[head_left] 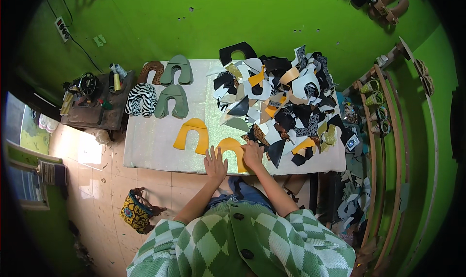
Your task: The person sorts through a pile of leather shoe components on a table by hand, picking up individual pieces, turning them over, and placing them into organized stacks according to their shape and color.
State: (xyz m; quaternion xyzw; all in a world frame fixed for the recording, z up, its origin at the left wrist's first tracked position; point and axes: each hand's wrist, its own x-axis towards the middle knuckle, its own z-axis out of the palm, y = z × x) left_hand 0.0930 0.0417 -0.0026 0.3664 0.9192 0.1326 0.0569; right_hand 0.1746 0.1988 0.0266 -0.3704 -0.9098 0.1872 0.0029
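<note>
A yellow U-shaped cut piece [230, 144] lies near the table's front edge between my hands. My left hand [215, 165] rests at its left leg, fingers stretched out and spread. My right hand [252, 155] is at the right side of the same piece, its fingers curled in at the edge; the fingertips are partly hidden. Just to the left lies a second yellow U-shaped piece [192, 133]. Farther back are two stacks of green U-shaped pieces, one behind [177, 69] the other, beside a zebra-striped stack [141, 100] and a leopard-print stack [152, 73].
A large heap of mixed scraps [286, 107] covers the table's right half, reaching my right hand. A black U-shaped piece [237, 51] sits at its back edge. To the left stands a sewing machine [88, 85] with thread spools [117, 75]. A wooden rack [383, 146] holds sandals at right.
</note>
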